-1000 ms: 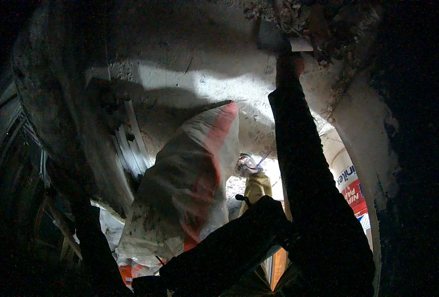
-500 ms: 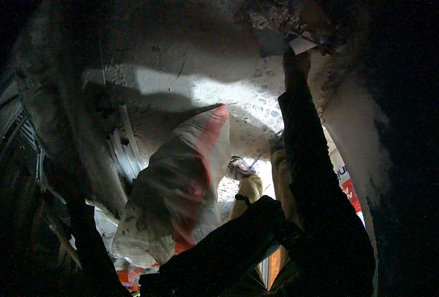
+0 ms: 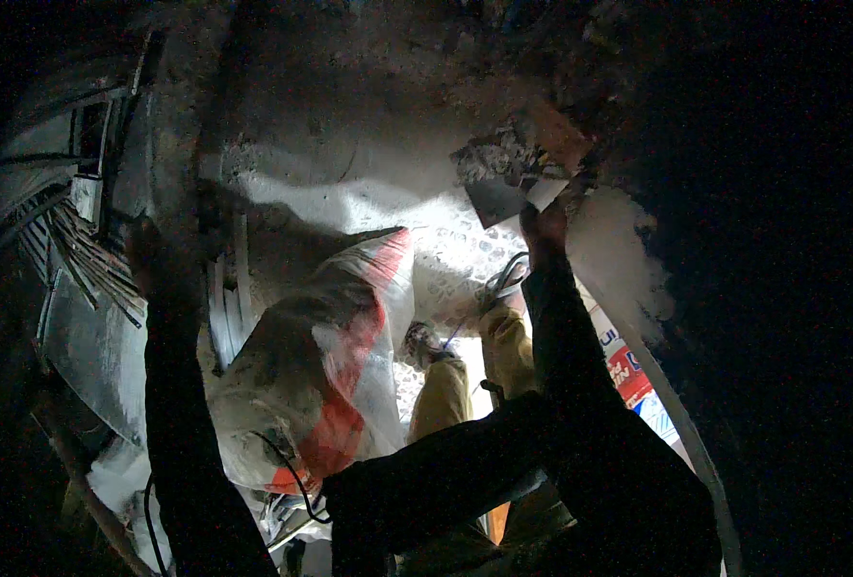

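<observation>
One flat-bladed trowel (image 3: 503, 197) sits at the end of the person's raised right hand (image 3: 545, 229), whose fingers are wrapped tight around the handle; the blade lies against the rough wall surface (image 3: 349, 144) just under a crumbling, broken patch (image 3: 503, 159). Since half a second ago the hand and trowel have dropped lower and further left in the view, and the dark-sleeved right forearm now rises more steeply from the lower edge. The left hand (image 3: 147, 252) is lifted against the wall at the left, too dark to tell whether its fingers are apart or together.

Below the trowel a strip of light falls across pale, pitted plaster. A white and red woven sack (image 3: 320, 370), dusty and bulging, stands further down between the two arms, and it has shifted slightly right. Beside it a person in yellowish trousers (image 3: 474, 370) stands on a patterned floor. At the left, a bundle of thin rods (image 3: 85, 255) leans by a window frame.

The right side of the view is nearly black, and the lower edge is blocked by dark sleeves.
</observation>
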The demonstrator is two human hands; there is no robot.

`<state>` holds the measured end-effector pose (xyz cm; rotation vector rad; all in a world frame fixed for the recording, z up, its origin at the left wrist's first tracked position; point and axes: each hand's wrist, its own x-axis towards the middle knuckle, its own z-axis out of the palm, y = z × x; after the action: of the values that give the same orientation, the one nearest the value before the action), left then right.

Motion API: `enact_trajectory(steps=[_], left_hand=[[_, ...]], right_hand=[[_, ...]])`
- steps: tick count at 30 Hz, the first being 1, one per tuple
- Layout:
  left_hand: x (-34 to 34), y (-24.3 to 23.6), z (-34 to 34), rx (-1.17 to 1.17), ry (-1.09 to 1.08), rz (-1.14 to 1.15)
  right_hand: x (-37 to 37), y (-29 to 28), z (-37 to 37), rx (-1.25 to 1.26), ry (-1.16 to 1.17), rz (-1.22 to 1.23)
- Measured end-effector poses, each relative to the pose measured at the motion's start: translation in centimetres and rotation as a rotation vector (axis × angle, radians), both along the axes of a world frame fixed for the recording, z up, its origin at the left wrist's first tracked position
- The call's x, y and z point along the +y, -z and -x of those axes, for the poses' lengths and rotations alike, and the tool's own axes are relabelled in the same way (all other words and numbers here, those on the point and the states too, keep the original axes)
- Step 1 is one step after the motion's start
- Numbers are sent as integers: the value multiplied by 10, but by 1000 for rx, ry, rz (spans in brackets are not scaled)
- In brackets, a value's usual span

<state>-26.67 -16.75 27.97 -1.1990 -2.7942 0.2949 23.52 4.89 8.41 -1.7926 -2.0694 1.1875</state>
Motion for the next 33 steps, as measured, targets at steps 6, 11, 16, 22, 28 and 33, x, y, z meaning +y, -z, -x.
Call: enact_trajectory(steps=[6, 11, 16, 22, 28, 33], left_hand=[[-14, 10, 25, -354, 22, -138], [-21, -47, -57, -8, 141, -396], [-110, -129, -107, -78, -73, -488], [-247, -169, -225, -309, -589, -907], [-304, -96, -366, -160, -756, -754], [-278, -90, -403, -413, -810, -709]], right_hand=[[2, -65, -19, -122, -300, -215], [-4, -113, -35, 3, -380, -407], [-10, -203, -33, 213, -450, -419], [-40, -265, -64, -235, -520, -383], [-37, -271, -106, -227, -763, -367], [-40, -309, -87, 53, -792, -45]])
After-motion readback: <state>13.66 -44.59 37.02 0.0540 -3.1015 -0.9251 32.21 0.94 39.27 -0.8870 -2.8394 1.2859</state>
